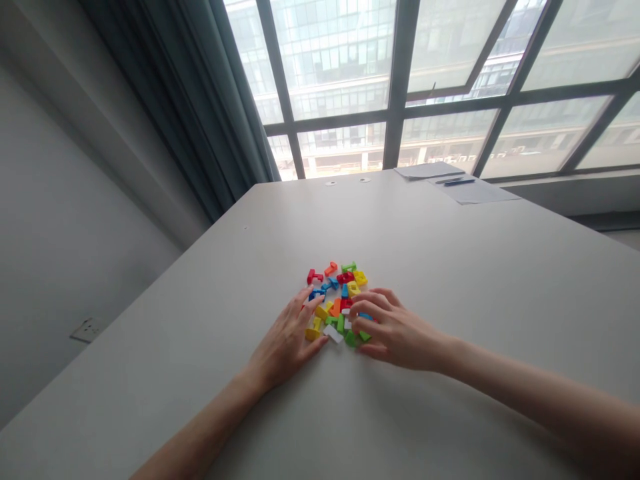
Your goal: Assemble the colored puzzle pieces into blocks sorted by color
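Note:
Several small plastic pieces in red, orange, yellow, green, blue and white lie in a loose cluster on the white table. My left hand rests at the cluster's left side, fingers apart, close to a yellow piece and a white piece. On the right side, my right hand curves over the pieces with its fingers spread. Beneath its fingertips show green pieces and part of a blue piece; some are hidden by the fingers. A red piece and an orange piece lie at the far edge.
Paper sheets with dark pens lie at the table's far right. Two round white discs sit near the far edge. Beyond stand a framed window and a dark curtain. A wall socket is at left.

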Action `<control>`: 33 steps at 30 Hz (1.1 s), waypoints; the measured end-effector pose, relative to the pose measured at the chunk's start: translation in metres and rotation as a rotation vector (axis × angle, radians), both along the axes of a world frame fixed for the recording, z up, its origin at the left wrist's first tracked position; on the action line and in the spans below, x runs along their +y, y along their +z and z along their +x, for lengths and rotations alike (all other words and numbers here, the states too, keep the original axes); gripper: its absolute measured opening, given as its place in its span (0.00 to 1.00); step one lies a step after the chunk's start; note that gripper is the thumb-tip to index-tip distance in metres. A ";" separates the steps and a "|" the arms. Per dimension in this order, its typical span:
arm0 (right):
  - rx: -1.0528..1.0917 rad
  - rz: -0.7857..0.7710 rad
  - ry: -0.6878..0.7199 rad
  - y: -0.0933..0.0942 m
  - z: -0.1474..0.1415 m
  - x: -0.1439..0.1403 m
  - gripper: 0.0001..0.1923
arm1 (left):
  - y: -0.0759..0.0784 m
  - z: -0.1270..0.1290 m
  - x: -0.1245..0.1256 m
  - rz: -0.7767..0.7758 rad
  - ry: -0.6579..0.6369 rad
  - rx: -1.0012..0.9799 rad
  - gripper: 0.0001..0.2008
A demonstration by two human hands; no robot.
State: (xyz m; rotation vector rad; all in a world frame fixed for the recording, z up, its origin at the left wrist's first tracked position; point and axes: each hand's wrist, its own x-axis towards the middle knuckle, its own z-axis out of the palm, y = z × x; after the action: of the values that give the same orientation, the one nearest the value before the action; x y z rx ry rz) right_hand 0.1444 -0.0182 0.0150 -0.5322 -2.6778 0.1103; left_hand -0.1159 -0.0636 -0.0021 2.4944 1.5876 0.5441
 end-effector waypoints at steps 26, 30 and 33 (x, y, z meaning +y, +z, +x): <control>0.181 -0.478 -0.635 -0.008 0.015 0.054 0.11 | 0.002 -0.003 0.002 -0.057 0.150 -0.089 0.42; 0.186 -0.484 -0.580 -0.010 0.018 0.044 0.18 | 0.005 -0.003 0.000 -0.073 0.078 -0.083 0.43; 0.146 -0.460 -0.501 -0.014 0.021 0.030 0.23 | 0.004 -0.005 -0.001 -0.070 0.050 -0.090 0.40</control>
State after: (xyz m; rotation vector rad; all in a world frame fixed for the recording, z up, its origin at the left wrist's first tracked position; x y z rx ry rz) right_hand 0.1658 0.0116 0.0006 -1.2621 -2.2933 0.5992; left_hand -0.1208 -0.0645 0.0019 2.3516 1.6107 0.5874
